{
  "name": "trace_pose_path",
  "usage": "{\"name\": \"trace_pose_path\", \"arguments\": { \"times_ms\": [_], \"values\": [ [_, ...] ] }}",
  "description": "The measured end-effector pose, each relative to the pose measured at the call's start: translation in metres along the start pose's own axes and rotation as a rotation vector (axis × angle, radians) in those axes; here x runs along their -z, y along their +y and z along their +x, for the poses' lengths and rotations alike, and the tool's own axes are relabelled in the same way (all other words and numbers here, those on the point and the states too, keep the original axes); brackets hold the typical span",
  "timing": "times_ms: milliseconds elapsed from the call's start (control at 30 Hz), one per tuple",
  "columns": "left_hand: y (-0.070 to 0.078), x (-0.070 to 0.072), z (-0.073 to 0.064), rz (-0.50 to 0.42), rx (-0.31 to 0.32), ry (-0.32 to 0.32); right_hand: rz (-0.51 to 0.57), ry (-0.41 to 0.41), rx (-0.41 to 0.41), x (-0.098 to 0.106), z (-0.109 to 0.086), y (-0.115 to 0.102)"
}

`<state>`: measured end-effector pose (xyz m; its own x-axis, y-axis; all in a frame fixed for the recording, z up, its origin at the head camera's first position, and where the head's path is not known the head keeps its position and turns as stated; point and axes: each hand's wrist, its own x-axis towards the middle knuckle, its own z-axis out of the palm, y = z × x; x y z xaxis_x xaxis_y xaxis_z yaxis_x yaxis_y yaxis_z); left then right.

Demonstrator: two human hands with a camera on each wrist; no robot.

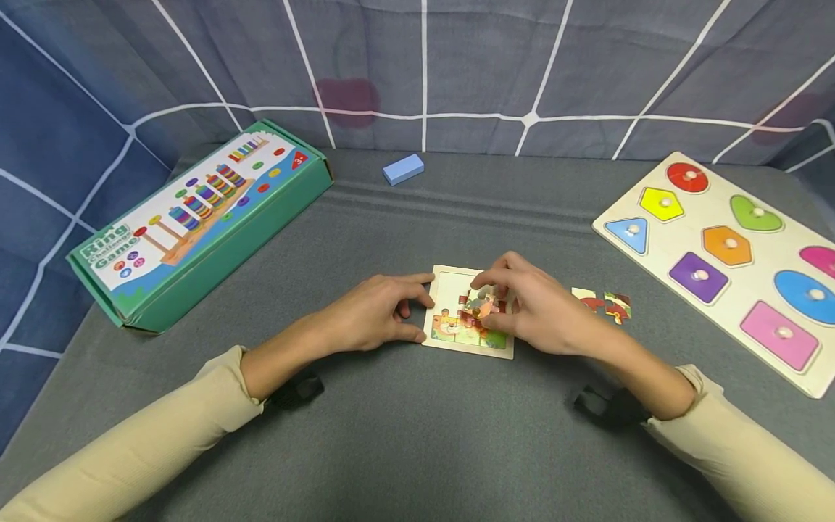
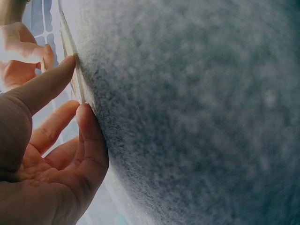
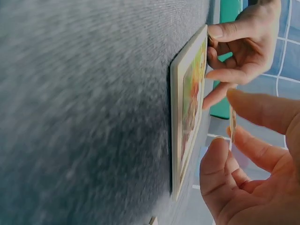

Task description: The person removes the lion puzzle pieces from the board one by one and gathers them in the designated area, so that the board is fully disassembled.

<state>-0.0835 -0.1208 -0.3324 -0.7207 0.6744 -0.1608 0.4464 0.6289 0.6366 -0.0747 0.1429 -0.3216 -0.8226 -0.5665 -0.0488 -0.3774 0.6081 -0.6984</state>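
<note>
A small wooden jigsaw board [image 1: 470, 351] lies on the grey table, its lower part filled with picture pieces and part of its upper left bare. My left hand [image 1: 373, 312] rests at its left edge, thumb and fingertips touching the rim near the corners. Over the board, my right hand [image 1: 540, 304] pinches a jigsaw piece [image 1: 481, 301] between thumb and fingers. In the right wrist view that thin piece [image 3: 232, 124] is edge-on and apart from the board [image 3: 177, 126]. Two loose jigsaw pieces [image 1: 617, 307] lie to the right, partly behind my right hand.
On the right lies a wooden shape board [image 1: 659, 272] with knobbed coloured shapes. A green ring game box [image 1: 228, 268] stands at the left. The blue block [image 1: 403, 170] sits at the back, before a checked cloth [image 1: 470, 65].
</note>
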Motion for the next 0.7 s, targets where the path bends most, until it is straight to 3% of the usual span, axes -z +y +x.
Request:
{"name": "trace_pose_path", "arguments": {
  "times_ms": [267,700],
  "values": [
    [-0.001,0.0,0.0,-0.009,-0.008,0.008,0.003,-0.011,0.073,0.01,-0.015,0.008],
    [0.0,-0.001,0.0,-0.001,0.0,0.006,0.036,0.041,0.051,0.015,-0.045,0.019]
  ]
}}
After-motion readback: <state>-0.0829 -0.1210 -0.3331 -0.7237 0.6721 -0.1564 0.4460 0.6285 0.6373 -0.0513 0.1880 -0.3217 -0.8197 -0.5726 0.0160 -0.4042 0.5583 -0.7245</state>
